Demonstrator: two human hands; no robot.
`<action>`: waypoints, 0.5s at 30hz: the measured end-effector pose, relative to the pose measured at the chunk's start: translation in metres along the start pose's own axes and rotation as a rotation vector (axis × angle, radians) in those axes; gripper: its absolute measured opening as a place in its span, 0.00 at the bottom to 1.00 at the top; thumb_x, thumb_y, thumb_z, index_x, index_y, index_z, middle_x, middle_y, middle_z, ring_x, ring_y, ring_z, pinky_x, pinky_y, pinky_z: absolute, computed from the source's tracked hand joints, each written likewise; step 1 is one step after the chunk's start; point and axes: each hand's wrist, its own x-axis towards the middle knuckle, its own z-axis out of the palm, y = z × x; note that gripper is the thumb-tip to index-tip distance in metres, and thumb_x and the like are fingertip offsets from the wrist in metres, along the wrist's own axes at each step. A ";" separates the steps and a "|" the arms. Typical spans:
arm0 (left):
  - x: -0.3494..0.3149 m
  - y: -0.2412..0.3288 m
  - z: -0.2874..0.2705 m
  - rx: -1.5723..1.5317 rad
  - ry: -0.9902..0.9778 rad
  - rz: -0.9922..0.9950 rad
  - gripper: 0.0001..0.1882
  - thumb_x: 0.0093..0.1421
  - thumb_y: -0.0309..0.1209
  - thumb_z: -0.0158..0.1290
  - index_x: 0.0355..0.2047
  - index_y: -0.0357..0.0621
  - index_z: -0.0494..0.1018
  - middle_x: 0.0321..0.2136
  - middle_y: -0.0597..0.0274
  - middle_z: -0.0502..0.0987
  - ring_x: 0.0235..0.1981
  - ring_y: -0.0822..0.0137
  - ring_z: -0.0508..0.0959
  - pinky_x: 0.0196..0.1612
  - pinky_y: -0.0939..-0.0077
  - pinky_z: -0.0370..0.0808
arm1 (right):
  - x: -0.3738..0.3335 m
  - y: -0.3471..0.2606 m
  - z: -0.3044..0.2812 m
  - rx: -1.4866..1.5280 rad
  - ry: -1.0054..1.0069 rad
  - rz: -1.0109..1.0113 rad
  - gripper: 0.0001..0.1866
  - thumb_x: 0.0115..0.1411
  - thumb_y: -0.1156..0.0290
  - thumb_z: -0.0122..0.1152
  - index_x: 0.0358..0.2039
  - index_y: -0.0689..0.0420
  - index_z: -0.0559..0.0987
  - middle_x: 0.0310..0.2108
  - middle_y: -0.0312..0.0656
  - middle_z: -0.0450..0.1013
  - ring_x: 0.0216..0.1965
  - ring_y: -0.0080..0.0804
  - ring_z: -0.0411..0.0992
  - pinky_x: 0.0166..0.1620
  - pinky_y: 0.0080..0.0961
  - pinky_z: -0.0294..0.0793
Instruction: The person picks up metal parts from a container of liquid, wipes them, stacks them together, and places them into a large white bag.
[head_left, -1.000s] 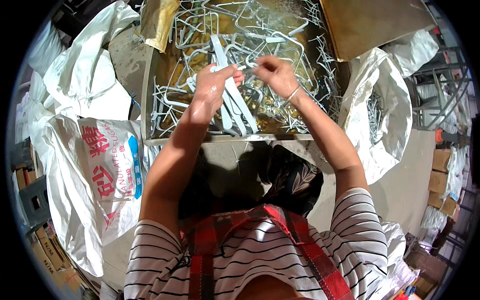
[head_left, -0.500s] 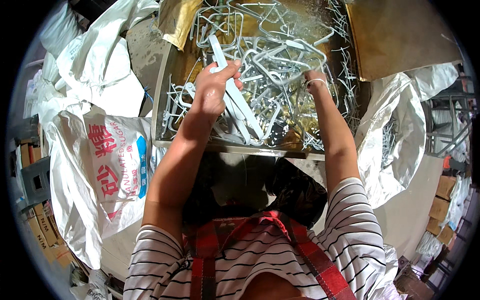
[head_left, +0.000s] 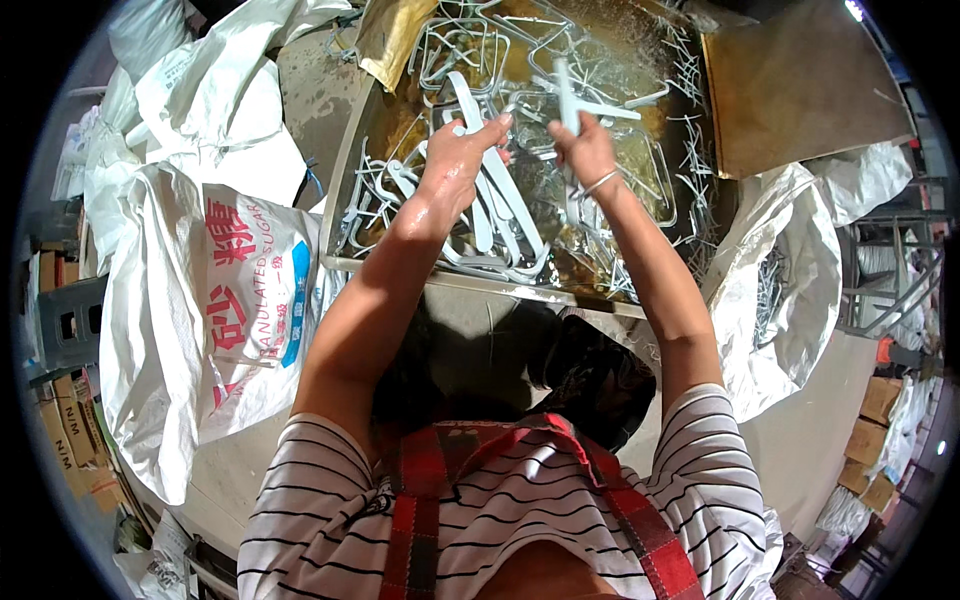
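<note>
A shallow metal tank (head_left: 345, 180) of brownish water lies in front of me, full of pale grey bent metal brackets (head_left: 480, 55). My left hand (head_left: 460, 165) is closed round a small bundle of long flat brackets (head_left: 520, 215), thumb on top, their lower ends near the tank's front edge. To its right, my right hand (head_left: 588, 150) is raised over the water and grips another pale grey bracket (head_left: 566, 90), its bar pointing up and away. That hand is slightly blurred by motion. Other brackets lie tangled under and around both hands, partly in the water.
Left of the tank stands a white woven sack (head_left: 260, 310) with red and blue print. At the right, an open white sack (head_left: 740, 350) holds thin metal pieces. A brown board (head_left: 800, 90) leans over the tank's right side. Cardboard boxes (head_left: 868, 440) are stacked far right.
My right hand has come up out of the heap, moving left and toward my left hand, with a bracket now visible in it. The left hand keeps its bundle; the view has shifted slightly.
</note>
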 end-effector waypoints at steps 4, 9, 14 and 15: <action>0.005 -0.003 -0.003 -0.043 -0.021 0.023 0.12 0.49 0.31 0.58 0.29 0.39 0.69 0.21 0.65 0.71 0.19 0.73 0.71 0.22 0.81 0.70 | -0.033 -0.017 0.022 0.019 -0.100 -0.010 0.14 0.52 0.71 0.54 0.37 0.66 0.68 0.25 0.44 0.69 0.29 0.29 0.66 0.34 0.25 0.66; 0.005 -0.014 0.005 -0.103 -0.087 -0.077 0.14 0.46 0.30 0.59 0.30 0.36 0.70 0.23 0.60 0.73 0.20 0.69 0.73 0.23 0.77 0.71 | -0.054 -0.024 0.020 -0.461 -0.262 -0.228 0.21 0.57 0.56 0.47 0.33 0.66 0.69 0.25 0.57 0.69 0.27 0.55 0.67 0.33 0.35 0.67; 0.019 -0.030 0.002 -0.123 0.004 -0.094 0.10 0.45 0.27 0.56 0.28 0.35 0.70 0.24 0.56 0.73 0.21 0.65 0.73 0.25 0.70 0.71 | -0.074 -0.050 0.017 -0.539 -0.471 -0.187 0.47 0.42 0.43 0.59 0.53 0.65 0.56 0.44 0.61 0.63 0.47 0.51 0.63 0.47 0.34 0.63; 0.024 -0.031 0.000 -0.160 0.049 -0.125 0.10 0.45 0.28 0.55 0.27 0.35 0.70 0.24 0.56 0.73 0.21 0.64 0.73 0.25 0.70 0.71 | -0.084 -0.056 0.015 -0.578 -0.440 -0.222 0.50 0.38 0.45 0.63 0.54 0.64 0.53 0.46 0.61 0.60 0.48 0.52 0.62 0.49 0.34 0.62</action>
